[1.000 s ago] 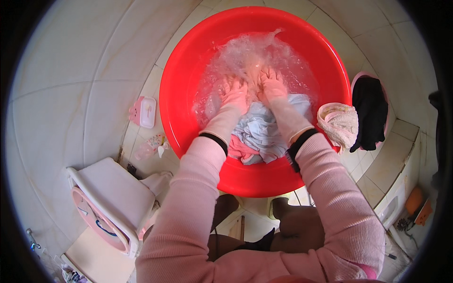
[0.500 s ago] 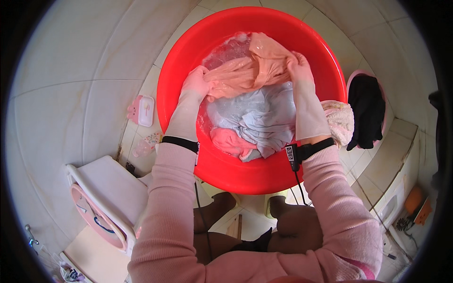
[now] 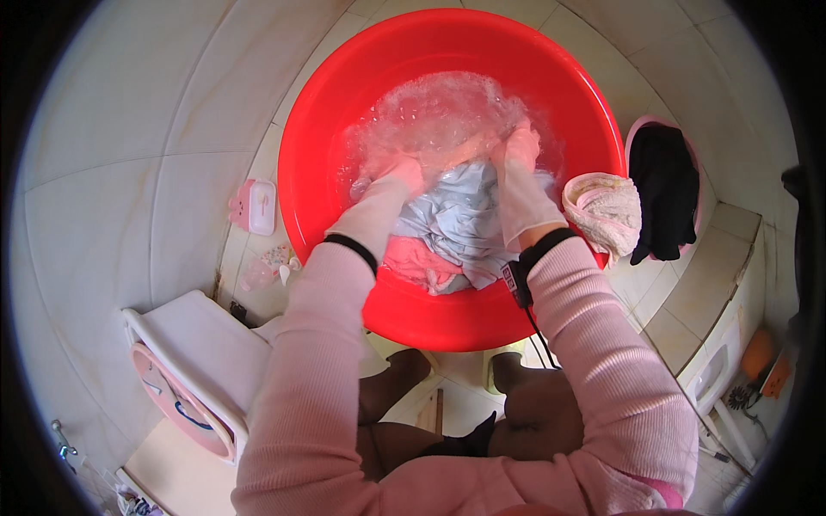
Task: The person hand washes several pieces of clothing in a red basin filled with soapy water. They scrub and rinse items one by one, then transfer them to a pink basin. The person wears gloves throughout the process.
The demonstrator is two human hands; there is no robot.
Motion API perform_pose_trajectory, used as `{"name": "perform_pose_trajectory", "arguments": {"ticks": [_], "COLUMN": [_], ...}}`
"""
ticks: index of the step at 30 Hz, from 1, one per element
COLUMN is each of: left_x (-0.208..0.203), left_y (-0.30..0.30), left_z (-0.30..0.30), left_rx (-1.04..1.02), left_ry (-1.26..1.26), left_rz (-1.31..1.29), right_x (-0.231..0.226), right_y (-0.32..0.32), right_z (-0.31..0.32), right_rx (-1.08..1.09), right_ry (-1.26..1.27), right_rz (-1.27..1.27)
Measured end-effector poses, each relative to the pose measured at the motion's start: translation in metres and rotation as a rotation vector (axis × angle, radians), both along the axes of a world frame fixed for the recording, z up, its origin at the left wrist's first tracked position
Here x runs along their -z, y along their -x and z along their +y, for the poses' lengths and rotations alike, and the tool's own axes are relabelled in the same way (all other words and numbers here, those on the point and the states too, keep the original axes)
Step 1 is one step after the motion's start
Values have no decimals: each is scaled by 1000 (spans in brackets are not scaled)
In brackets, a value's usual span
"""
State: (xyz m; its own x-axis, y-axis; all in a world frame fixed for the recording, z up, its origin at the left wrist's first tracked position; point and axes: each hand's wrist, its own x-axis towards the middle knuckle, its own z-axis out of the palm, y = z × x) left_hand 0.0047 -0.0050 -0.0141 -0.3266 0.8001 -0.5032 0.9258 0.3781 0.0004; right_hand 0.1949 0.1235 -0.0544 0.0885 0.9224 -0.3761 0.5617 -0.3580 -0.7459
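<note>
Long ribbed pale-pink knit sleeves [image 3: 602, 344] on both arms. Thin whitish gloves over both hands: left hand [image 3: 391, 176], right hand [image 3: 520, 150]. Black band [image 3: 351, 249] at each wrist; small tagged black device with thin dangling cable [image 3: 516, 284] just beside the right band. Dark legwear below the sleeves.

Tiled floor [image 3: 146, 172]: red basin [image 3: 327, 112], pink soap box [image 3: 256, 206], white stool [image 3: 202, 344].
</note>
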Motion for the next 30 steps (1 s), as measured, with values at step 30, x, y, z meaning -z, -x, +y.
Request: {"name": "perform_pose_trajectory", "arguments": {"ticks": [30], "left_x": [-35], "left_y": [42], "left_z": [21], "left_rx": [-286], "left_ry": [-160], "left_rz": [-571], "right_x": [-108], "right_y": [40], "right_z": [-8], "right_rx": [-170], "right_ry": [524], "right_rz": [1313]}}
